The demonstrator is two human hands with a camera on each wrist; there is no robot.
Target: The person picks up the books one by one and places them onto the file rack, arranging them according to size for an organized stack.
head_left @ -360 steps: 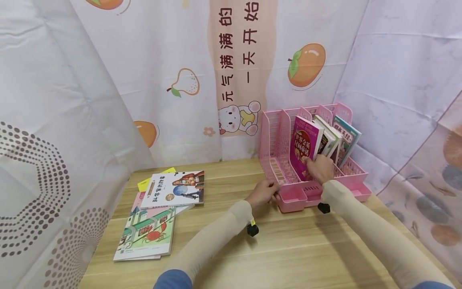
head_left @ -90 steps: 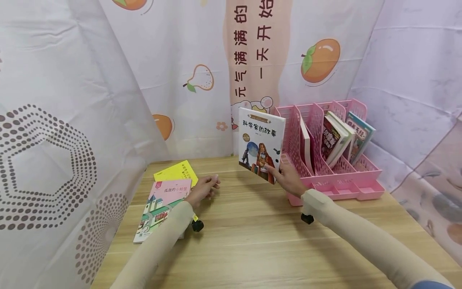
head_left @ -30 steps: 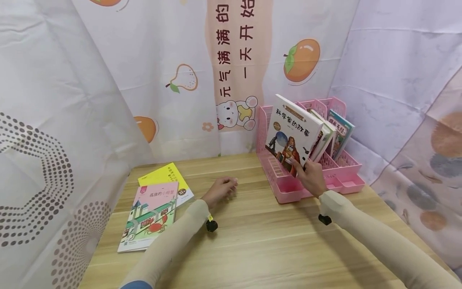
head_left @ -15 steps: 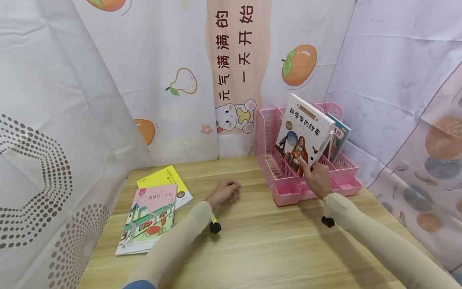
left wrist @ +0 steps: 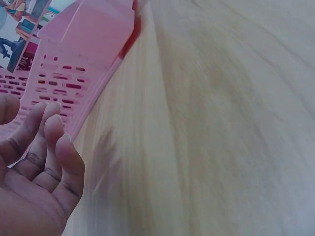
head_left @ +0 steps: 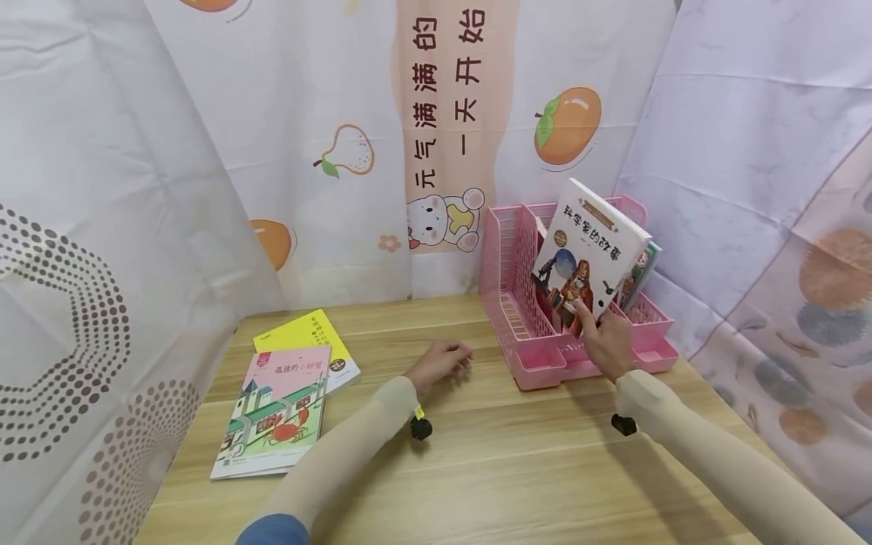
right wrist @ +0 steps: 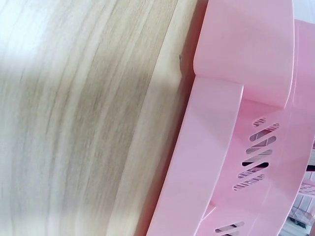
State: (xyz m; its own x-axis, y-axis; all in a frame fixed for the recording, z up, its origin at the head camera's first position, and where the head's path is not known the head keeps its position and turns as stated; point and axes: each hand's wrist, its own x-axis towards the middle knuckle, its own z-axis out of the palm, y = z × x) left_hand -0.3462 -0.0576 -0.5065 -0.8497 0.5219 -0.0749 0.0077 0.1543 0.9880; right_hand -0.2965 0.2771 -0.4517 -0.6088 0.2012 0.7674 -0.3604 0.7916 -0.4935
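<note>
Right hand (head_left: 606, 341) pinches a tilted white book (head_left: 593, 246) at the pink rack (head_left: 495, 253); left hand (head_left: 439, 365), loosely curled, holds nothing, counter (head_left: 504, 462) showing between it and the rack's edge.

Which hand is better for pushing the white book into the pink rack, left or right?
Probably the right hand: it grips the white book at the pink rack, while the left hand holds nothing and is apart from the rack.

Hands (head_left: 441, 363): two
Pink rack (head_left: 541, 377): one, right
Held white book (head_left: 602, 242): one
Flat book covers (head_left: 293, 371), lower left: two
Orange fruits (head_left: 568, 125) on back cloth (head_left: 306, 76): three
Black boxes (head_left: 421, 428): two
</note>
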